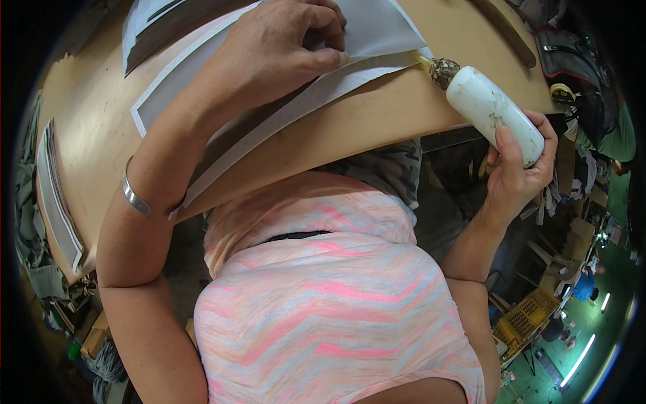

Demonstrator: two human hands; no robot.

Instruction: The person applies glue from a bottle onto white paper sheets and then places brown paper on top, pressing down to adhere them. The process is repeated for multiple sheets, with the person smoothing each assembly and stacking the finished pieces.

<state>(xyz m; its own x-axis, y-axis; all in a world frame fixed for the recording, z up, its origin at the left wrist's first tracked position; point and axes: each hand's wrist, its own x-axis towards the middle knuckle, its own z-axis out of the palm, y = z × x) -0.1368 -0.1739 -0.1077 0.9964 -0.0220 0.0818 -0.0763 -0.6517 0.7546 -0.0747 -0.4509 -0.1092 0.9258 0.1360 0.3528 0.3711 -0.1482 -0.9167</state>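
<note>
My right hand (pixel 518 161) is wrapped round the lower end of a white squeeze bottle (pixel 490 108), tilted with its nozzle toward the upper left. Brown dried residue crusts the bottle's neck, and the yellowish tip meets the right corner of the layered sheets. With thumb and fingers pinched together, my left hand (pixel 289 44) grips the edge of a light grey sheet (pixel 383 30). Below that edge a white-bordered strip (pixel 363 75) curves down to the left, partly past the table's near edge. My left forearm hides part of the sheets.
The tan table (pixel 350 128) carries a dark strip (pixel 165 40) on pale sheets at the far left. A narrow stack of strips (pixel 57 195) lies by the left edge, a dark bar (pixel 505 30) at the far right. A black bag (pixel 572 67) and a yellow crate (pixel 528 316) are on the right.
</note>
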